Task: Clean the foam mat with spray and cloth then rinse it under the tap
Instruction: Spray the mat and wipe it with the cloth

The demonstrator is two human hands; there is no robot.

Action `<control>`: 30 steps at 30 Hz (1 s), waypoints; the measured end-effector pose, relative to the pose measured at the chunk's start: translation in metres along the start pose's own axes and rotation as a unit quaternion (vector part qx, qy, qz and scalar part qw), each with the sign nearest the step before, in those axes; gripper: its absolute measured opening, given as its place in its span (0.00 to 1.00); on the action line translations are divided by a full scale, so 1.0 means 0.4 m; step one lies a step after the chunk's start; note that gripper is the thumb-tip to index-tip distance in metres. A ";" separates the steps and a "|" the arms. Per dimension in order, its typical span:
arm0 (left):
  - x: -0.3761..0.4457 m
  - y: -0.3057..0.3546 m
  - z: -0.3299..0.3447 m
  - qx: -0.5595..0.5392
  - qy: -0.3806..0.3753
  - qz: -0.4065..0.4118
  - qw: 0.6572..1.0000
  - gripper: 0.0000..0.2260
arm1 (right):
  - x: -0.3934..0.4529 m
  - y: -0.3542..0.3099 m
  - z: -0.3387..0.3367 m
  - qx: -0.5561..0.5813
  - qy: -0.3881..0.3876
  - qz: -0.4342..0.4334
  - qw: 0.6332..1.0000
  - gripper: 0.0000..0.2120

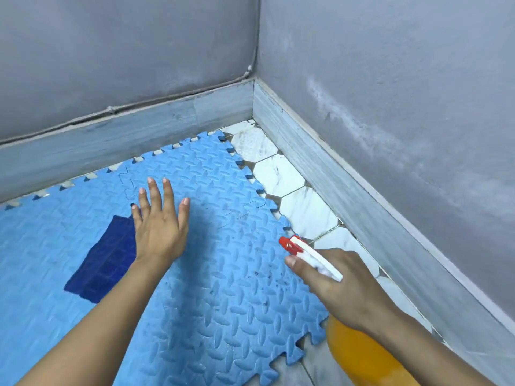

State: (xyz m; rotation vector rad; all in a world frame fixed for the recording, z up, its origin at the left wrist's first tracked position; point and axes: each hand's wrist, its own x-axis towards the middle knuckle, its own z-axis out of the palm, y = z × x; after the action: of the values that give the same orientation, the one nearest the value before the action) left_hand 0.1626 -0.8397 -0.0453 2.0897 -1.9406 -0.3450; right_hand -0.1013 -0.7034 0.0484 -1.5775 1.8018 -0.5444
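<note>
Early stage. Mat (223, 274) lay on the floor in the corner, dark marks showing. Right hand (342, 288) had fingers clamped on the spray (362, 349), nozzle toward mat. Left hand (158, 227) flat, fingers spread, beside the cloth (106, 266) on the mat. Wiping looked not yet begun; rinse left.

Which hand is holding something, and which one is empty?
The right hand grips the orange spray bottle by its red and white trigger head. The left hand is open, fingers spread, over the blue foam mat.
</note>
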 end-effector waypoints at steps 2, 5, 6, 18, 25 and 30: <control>0.005 -0.075 -0.047 -0.003 0.027 -0.038 0.999 0.29 | 0.050 -0.034 0.020 0.004 0.008 -0.027 1.000 0.28; -0.019 -0.178 -0.101 0.014 0.052 -0.073 0.996 0.29 | 0.113 -0.088 0.053 0.019 0.026 -0.057 0.998 0.27; -0.032 -0.205 -0.113 0.021 0.054 -0.080 0.995 0.29 | 0.128 -0.104 0.066 0.021 0.032 -0.057 0.998 0.29; -0.146 -0.317 -0.156 0.061 0.031 -0.076 0.995 0.32 | 0.051 -0.114 0.202 -0.098 -0.170 -0.139 0.971 0.29; -0.103 -0.195 -0.116 0.083 -0.001 0.027 0.996 0.35 | -0.002 -0.065 0.157 -0.046 -0.168 -0.065 0.983 0.26; -0.039 -0.003 -0.073 0.090 -0.021 0.145 0.985 0.36 | 0.029 -0.023 -0.011 0.088 0.052 0.007 0.995 0.24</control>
State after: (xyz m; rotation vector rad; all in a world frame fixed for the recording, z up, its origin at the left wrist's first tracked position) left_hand 0.1728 -0.8232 -0.0186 1.8728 -2.3383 -0.1596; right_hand -0.0986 -0.7170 0.0553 -1.4383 1.7868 -0.7700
